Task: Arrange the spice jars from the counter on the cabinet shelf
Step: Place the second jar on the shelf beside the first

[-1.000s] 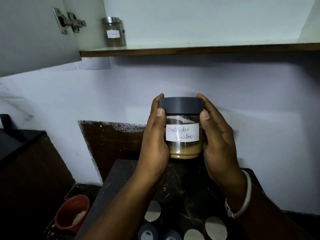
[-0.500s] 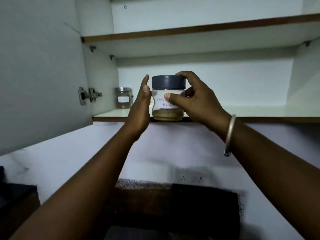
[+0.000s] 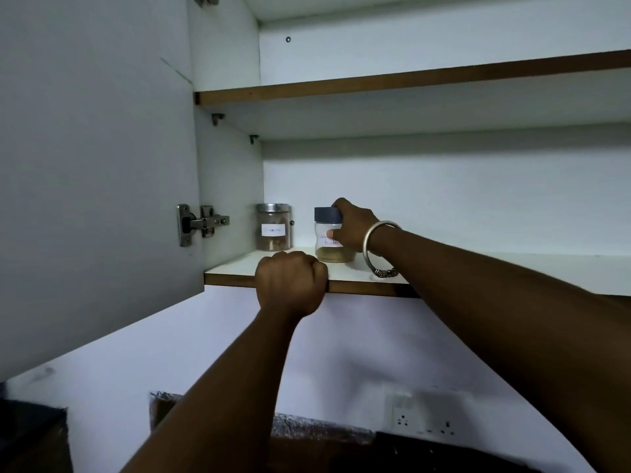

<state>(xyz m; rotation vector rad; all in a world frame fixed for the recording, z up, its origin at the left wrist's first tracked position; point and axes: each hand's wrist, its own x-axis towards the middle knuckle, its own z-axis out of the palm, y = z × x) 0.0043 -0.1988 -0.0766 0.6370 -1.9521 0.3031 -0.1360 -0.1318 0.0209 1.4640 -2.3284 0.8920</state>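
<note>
A clear spice jar (image 3: 325, 235) with a dark grey lid, a white handwritten label and brown powder stands on the lower cabinet shelf (image 3: 478, 271). My right hand (image 3: 351, 227) wraps around its right side and lid. To its left stands a second jar (image 3: 274, 227) with a metal lid and a white label, near the cabinet's left wall. My left hand (image 3: 290, 285) is curled over the shelf's front edge, just in front of the two jars.
The open cabinet door (image 3: 95, 165) hangs at the left with a metal hinge (image 3: 199, 224). An upper shelf (image 3: 409, 83) runs above. A wall socket (image 3: 425, 421) sits low on the wall. The counter is mostly out of view.
The jar went from in front of the shelf, between both hands, onto the shelf beside the metal-lidded jar. My left hand let go and closed over the shelf edge.
</note>
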